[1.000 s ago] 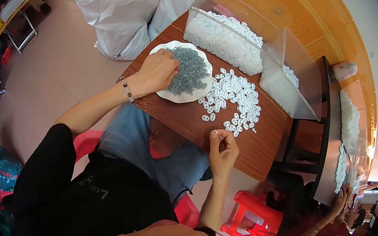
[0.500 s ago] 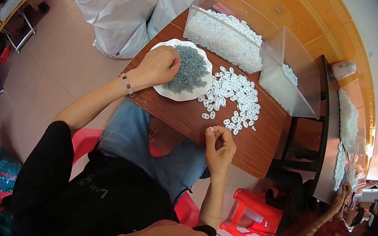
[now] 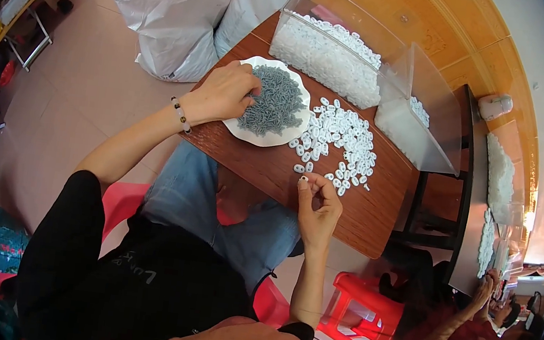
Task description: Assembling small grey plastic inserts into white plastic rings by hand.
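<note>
Screws [image 3: 273, 101] heaped on the white plate [image 3: 247, 134]: left hand [image 3: 226, 91] has slid to their near edge, fingers closing. Right hand [image 3: 318, 201], risen slightly off the desk [image 3: 272, 170], pinches a white cap [image 3: 303, 179].

Grey screws [image 3: 272, 101] filled a white plate [image 3: 247, 134]; white plastic pieces [image 3: 340, 141] dotted the reddish-brown wooden table [image 3: 362, 212]. The stool [image 3: 364, 307] was red, the bracelet [image 3: 180, 114] black and white.

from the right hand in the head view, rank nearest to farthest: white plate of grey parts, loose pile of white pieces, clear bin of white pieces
From the right hand:
1. Loose pile of white pieces, just beyond it on the table.
2. White plate of grey parts, to its left.
3. Clear bin of white pieces, at the table's far edge.
</note>
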Motion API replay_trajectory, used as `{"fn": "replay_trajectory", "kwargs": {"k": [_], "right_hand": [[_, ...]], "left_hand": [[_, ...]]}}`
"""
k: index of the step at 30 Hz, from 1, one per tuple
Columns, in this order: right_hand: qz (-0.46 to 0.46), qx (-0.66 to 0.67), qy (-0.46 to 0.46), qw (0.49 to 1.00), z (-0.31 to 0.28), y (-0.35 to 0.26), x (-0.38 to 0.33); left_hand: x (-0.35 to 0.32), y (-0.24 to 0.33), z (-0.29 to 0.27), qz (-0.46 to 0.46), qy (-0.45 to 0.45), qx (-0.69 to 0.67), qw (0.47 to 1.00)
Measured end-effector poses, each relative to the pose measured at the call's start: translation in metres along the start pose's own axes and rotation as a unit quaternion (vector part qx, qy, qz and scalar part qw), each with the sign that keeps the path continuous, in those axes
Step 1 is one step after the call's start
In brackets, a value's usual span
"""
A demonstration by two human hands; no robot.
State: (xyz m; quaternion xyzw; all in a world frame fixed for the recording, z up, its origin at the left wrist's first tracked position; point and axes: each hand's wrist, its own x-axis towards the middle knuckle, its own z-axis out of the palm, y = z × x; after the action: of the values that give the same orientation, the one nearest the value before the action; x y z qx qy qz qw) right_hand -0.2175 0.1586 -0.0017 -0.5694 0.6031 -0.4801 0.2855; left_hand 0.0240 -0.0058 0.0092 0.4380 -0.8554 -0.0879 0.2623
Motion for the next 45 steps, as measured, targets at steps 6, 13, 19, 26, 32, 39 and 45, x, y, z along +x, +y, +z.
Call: {"fn": "replay_trajectory", "kwargs": {"k": [6, 13, 19, 26, 32, 39, 45], "right_hand": [[-0.012, -0.027, -0.006, 1.000, 0.001, -0.002, 0.000], [0.000, -0.014, -0.008, 1.000, 0.002, 0.001, -0.001], [-0.002, -0.019, -0.010, 1.000, 0.002, 0.003, -0.001], [-0.001, 0.007, -0.014, 1.000, 0.001, 0.003, 0.006], [-0.008, -0.019, -0.024, 0.999, 0.003, -0.004, 0.009], [-0.022, -0.012, -0.014, 1.000, 0.007, -0.002, 0.013], [0.002, 0.045, -0.019, 0.999, 0.011, -0.009, 0.021]], "left_hand": [[0.003, -0.003, 0.004, -0.025, -0.041, 0.000, 0.999], [0.000, 0.005, 0.008, 0.012, -0.008, -0.011, 1.000], [0.005, 0.006, 0.003, -0.061, -0.035, -0.107, 0.992], [0.006, 0.012, -0.003, -0.095, -0.066, -0.147, 0.982], [0.004, 0.003, 0.012, 0.023, -0.011, -0.061, 0.998], [0.007, 0.003, 0.007, -0.104, -0.035, -0.238, 0.965], [0.001, 0.016, 0.004, -0.239, -0.071, -0.568, 0.785]]}}
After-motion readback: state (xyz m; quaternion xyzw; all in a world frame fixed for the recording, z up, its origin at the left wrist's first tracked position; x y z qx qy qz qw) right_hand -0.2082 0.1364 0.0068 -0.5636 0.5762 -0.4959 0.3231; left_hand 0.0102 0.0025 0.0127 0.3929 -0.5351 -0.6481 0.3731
